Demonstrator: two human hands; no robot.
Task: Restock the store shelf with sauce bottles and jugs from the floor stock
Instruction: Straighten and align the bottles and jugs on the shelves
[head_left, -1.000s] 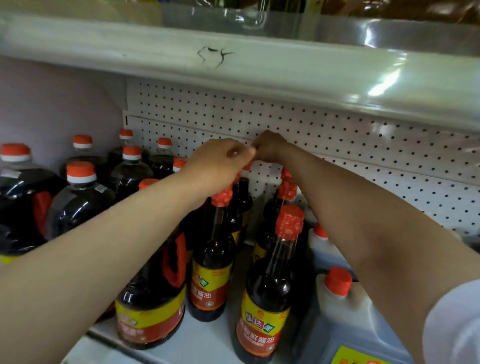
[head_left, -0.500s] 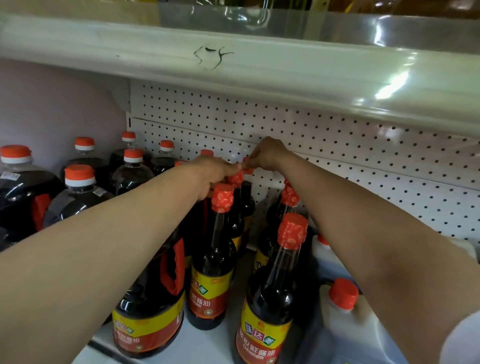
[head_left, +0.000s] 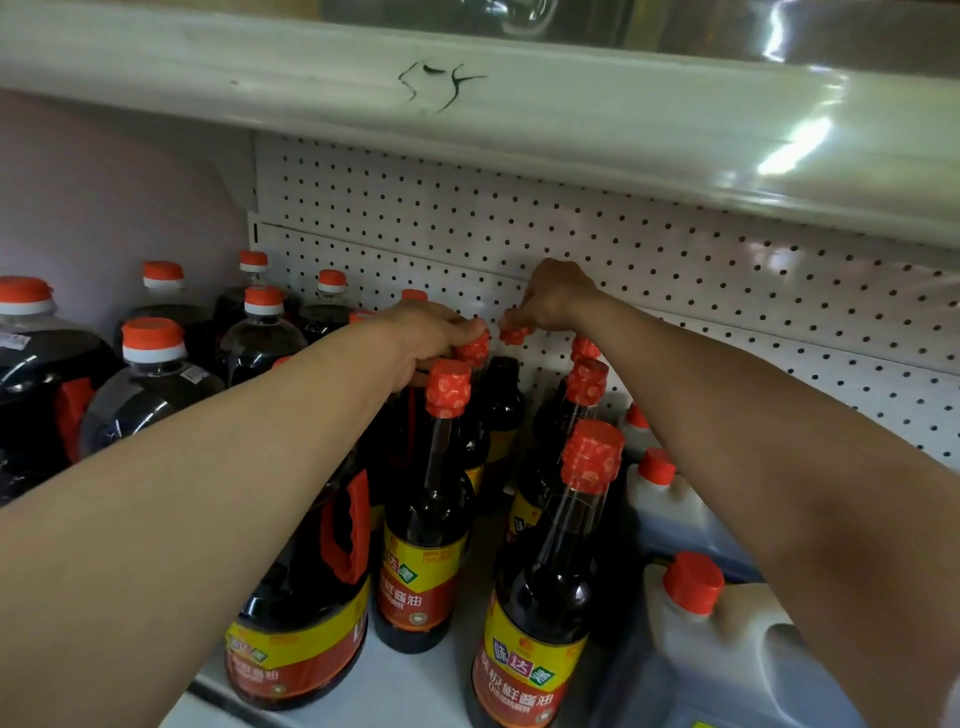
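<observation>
Head view: left hand (head_left: 431, 332) and right hand (head_left: 553, 299) each pinch bottle cap (head_left: 474, 347) at shelf (head_left: 405, 686) back edge; crowded bottles may topple if nudged.

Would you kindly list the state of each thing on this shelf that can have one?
left hand: grips the cap of a rear bottle
right hand: pinches the cap of the back bottle
front bottles: upright, capped, full
round jugs: upright, capped
white jugs: upright, red caps on
</observation>
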